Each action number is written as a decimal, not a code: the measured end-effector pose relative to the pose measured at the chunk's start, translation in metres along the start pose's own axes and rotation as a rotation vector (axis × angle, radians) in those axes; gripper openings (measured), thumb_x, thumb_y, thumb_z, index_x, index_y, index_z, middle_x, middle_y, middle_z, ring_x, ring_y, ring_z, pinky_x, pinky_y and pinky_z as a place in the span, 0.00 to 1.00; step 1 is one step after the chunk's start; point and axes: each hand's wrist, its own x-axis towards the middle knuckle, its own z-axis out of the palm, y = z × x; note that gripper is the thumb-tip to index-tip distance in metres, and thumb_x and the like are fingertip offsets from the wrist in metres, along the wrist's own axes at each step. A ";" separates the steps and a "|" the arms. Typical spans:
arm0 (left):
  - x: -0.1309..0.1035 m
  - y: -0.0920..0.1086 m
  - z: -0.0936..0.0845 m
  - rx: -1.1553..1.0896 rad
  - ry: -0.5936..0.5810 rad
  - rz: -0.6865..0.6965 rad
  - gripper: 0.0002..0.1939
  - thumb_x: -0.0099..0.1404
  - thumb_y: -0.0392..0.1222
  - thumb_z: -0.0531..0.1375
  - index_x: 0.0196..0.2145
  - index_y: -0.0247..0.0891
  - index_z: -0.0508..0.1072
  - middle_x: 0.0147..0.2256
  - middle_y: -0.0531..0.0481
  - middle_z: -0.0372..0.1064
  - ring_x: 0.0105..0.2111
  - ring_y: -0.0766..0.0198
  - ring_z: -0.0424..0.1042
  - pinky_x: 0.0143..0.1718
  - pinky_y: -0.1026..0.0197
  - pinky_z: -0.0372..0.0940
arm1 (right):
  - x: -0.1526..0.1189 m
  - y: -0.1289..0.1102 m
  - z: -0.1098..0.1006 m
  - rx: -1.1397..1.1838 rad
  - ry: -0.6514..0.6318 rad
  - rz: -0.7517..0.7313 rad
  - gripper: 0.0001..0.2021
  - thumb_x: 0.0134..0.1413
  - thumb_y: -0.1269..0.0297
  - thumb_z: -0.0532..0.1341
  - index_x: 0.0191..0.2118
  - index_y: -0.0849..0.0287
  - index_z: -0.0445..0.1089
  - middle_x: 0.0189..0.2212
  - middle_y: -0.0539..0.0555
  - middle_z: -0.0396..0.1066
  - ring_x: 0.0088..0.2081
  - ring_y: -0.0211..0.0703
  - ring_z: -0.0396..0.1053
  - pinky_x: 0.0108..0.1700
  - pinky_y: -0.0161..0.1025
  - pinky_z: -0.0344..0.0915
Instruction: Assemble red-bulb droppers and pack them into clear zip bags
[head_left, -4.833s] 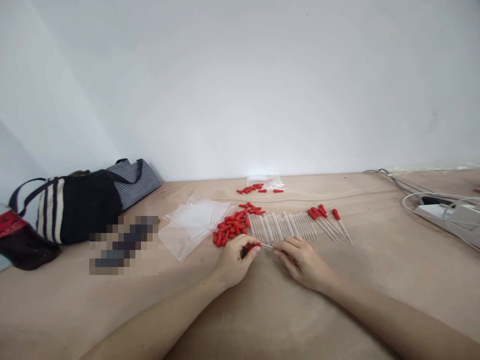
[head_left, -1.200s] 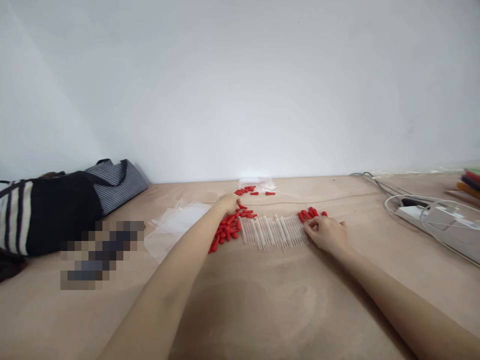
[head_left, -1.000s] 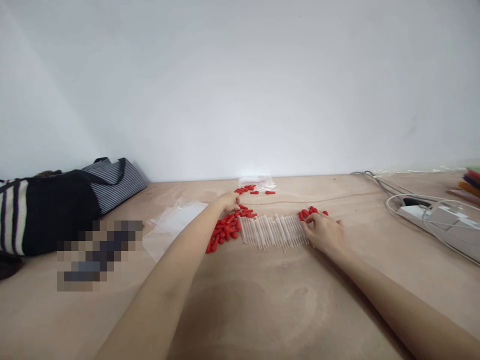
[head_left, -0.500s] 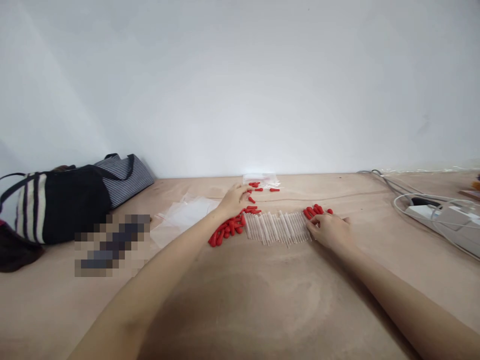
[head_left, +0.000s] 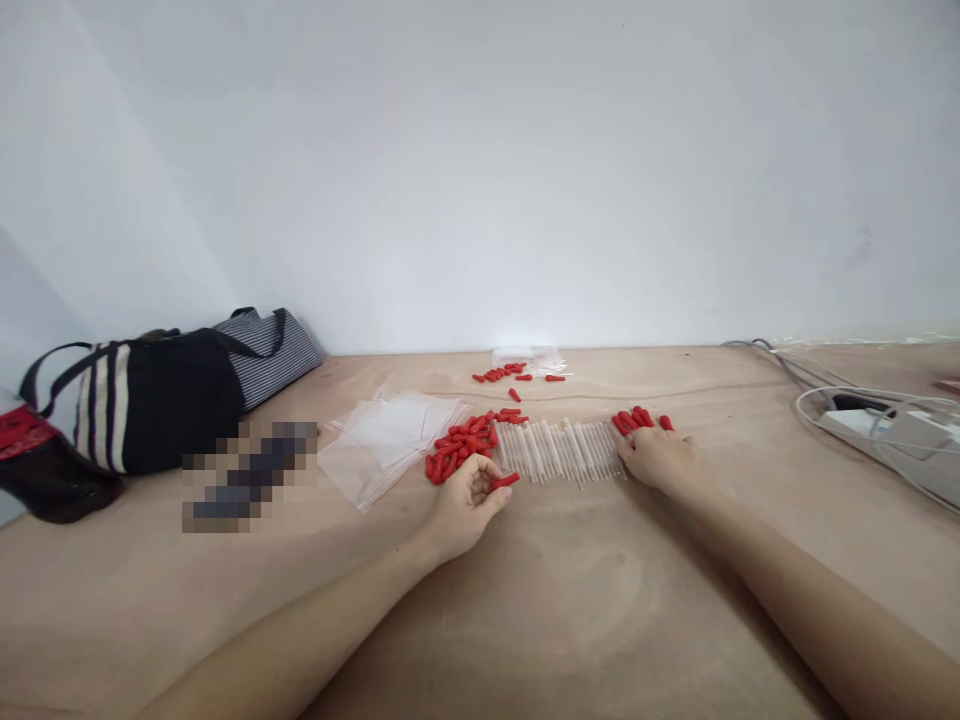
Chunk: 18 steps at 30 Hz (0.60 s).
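Note:
My left hand (head_left: 466,508) pinches a red rubber bulb (head_left: 505,481) between thumb and fingers, just in front of a pile of red bulbs (head_left: 454,450). Right of that pile lies a row of clear thin tubes (head_left: 559,450), side by side. My right hand (head_left: 660,458) rests at the right end of the row, its fingertips by a few red bulbs (head_left: 632,418); its fingers are bent, and whether they grip anything is hidden. Farther back, several loose red bulbs (head_left: 496,375) lie near a clear plastic bag (head_left: 529,357).
Clear plastic bags (head_left: 390,440) are spread left of the pile. Black and striped bags (head_left: 169,400), a dark bottle (head_left: 52,470) and a blurred-out object (head_left: 251,478) are at the left. A white power strip with cables (head_left: 892,450) lies at the right.
My left hand has come back toward me from the rear bulbs and now holds a red bulb. My right hand has stayed near the right end of the tubes. The view has shifted slightly.

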 end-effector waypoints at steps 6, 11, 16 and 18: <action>0.001 -0.001 0.000 0.090 -0.024 -0.004 0.13 0.60 0.40 0.53 0.43 0.35 0.65 0.29 0.50 0.66 0.29 0.65 0.69 0.34 0.60 0.66 | -0.008 -0.003 -0.002 0.149 0.158 -0.141 0.10 0.53 0.67 0.47 0.32 0.62 0.64 0.34 0.60 0.69 0.43 0.50 0.64 0.46 0.48 0.53; 0.001 -0.004 -0.001 0.109 -0.011 0.033 0.11 0.59 0.42 0.55 0.38 0.35 0.68 0.28 0.51 0.67 0.29 0.65 0.69 0.33 0.62 0.66 | -0.033 -0.019 -0.002 0.586 0.131 -0.518 0.09 0.54 0.67 0.47 0.36 0.58 0.63 0.25 0.52 0.67 0.28 0.40 0.65 0.33 0.37 0.61; 0.002 -0.011 -0.002 0.150 0.012 0.107 0.10 0.58 0.44 0.56 0.34 0.35 0.70 0.28 0.50 0.68 0.28 0.66 0.67 0.31 0.64 0.64 | -0.055 -0.039 0.006 0.699 0.172 -0.815 0.18 0.51 0.77 0.46 0.45 0.58 0.64 0.29 0.54 0.67 0.28 0.37 0.64 0.30 0.34 0.62; 0.003 -0.013 -0.002 0.166 0.024 0.132 0.10 0.58 0.44 0.56 0.35 0.36 0.70 0.30 0.50 0.68 0.29 0.65 0.67 0.31 0.64 0.64 | -0.059 -0.043 0.009 0.700 0.187 -0.852 0.21 0.48 0.80 0.46 0.46 0.58 0.65 0.31 0.55 0.67 0.31 0.38 0.65 0.32 0.35 0.63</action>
